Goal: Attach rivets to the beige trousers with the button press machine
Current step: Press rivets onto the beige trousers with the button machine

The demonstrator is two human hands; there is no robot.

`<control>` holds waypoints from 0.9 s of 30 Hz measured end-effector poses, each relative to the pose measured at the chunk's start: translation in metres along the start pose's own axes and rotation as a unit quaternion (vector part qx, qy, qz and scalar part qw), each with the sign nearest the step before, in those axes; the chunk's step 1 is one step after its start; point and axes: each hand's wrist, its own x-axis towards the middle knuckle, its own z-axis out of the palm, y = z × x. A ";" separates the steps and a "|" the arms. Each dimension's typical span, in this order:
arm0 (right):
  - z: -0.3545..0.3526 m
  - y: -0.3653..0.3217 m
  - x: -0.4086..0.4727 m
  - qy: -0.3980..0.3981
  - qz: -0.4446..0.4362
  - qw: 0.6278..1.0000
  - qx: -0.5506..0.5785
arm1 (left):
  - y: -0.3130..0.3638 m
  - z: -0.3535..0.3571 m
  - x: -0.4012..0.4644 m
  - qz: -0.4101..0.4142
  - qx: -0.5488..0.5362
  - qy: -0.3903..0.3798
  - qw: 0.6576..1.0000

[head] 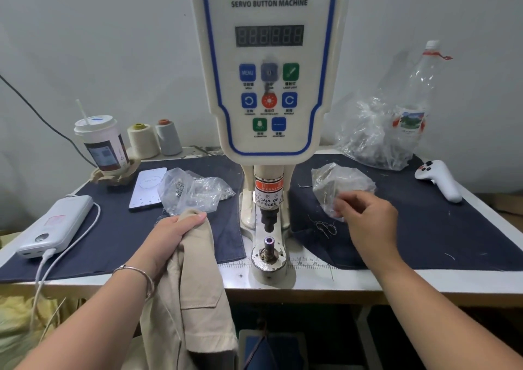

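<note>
The white button press machine stands at the table's middle, its lower die post bare under the punch. My left hand grips a fold of the beige trousers, which hang over the table's front edge left of the die. My right hand reaches into a small clear plastic bag of rivets right of the machine, fingers curled at its opening; whether they pinch a rivet is hidden. A second clear bag with metal parts lies left of the machine.
Dark blue cloth covers the table on both sides. On the left are a power bank with cable, a phone, a cup and two thread cones. A large plastic bag, a bottle and a white controller sit right.
</note>
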 end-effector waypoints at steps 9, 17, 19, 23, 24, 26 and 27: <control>0.022 -0.053 -0.054 -0.182 0.170 0.937 0.245 | 0.005 0.004 -0.005 -0.002 0.005 0.009 1.000; 0.030 -0.056 -0.062 -0.219 0.206 0.933 0.199 | 0.005 0.004 -0.006 -0.002 0.004 0.008 1.000; 0.030 -0.056 -0.062 -0.215 0.217 0.930 0.206 | 0.005 0.003 -0.004 -0.005 0.006 0.009 1.000; 0.031 -0.060 -0.060 -0.208 0.214 0.929 0.217 | 0.004 0.003 -0.003 -0.007 0.007 0.007 1.000; 0.031 -0.061 -0.060 -0.210 0.211 0.931 0.213 | 0.004 0.003 -0.003 -0.007 0.006 0.008 1.000; 0.032 -0.063 -0.058 -0.214 0.208 0.932 0.207 | 0.004 0.004 -0.003 -0.006 0.004 0.008 1.000; 0.033 -0.064 -0.058 -0.217 0.206 0.932 0.203 | 0.004 0.004 -0.003 -0.005 0.003 0.009 1.000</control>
